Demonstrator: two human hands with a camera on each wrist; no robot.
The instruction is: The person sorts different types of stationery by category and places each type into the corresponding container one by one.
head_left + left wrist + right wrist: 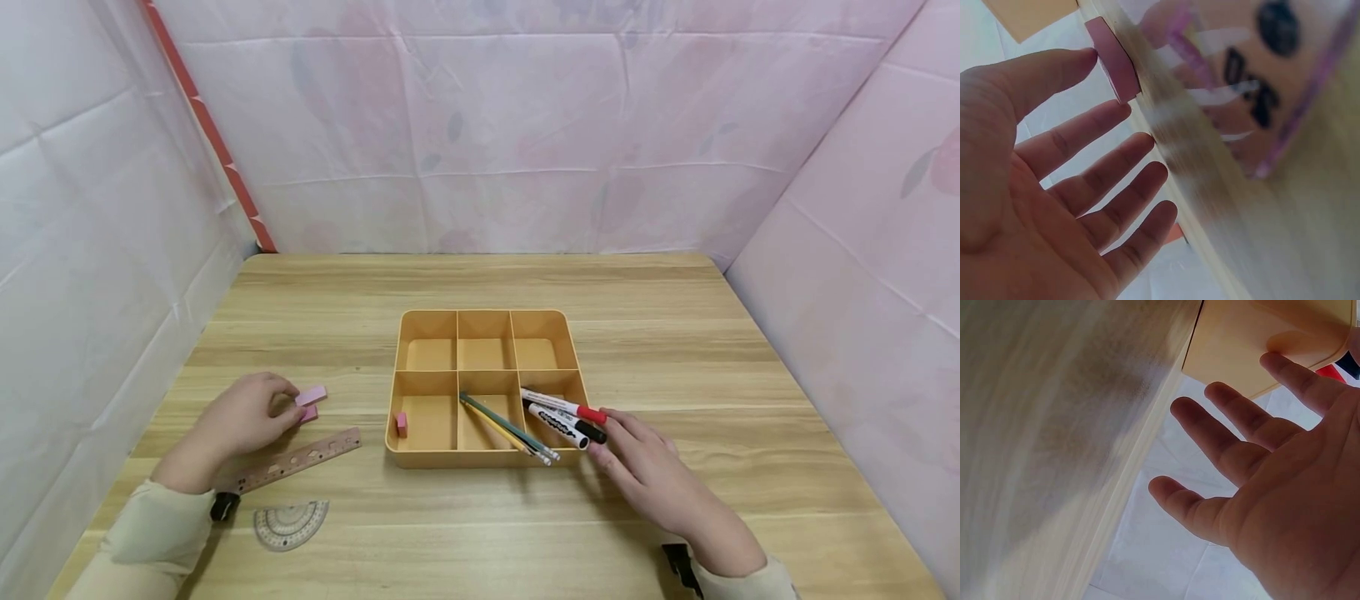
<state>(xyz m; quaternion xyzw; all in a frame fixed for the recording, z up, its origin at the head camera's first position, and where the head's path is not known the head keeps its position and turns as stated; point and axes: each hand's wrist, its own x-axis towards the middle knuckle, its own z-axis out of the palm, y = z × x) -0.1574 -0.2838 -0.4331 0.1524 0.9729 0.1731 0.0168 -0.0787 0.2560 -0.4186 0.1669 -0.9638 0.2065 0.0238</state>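
My left hand (pixel 251 417) is at two pink erasers (pixel 311 396) on the table, left of the tray. In the left wrist view its thumb and index fingertips are at the edges of one pink eraser (pixel 1113 59), the fingers spread. My right hand (pixel 660 479) is by the right front corner of the orange compartment tray (pixel 480 459), fingers spread and loosely bent. Its fingertips are close to the cap ends of a red marker (pixel 562 403) and black markers (pixel 562 423), which lean over the tray's right front compartment. Whether they touch is unclear.
Pencils (pixel 510 429) lean out of the front middle compartment. Another pink eraser (pixel 402 425) is in the front left one. A pinkish ruler (pixel 300 460) and a clear protractor (pixel 291 525) lie near my left wrist. Patterned cloth (pixel 510 125) surrounds the wooden table (pixel 480 533).
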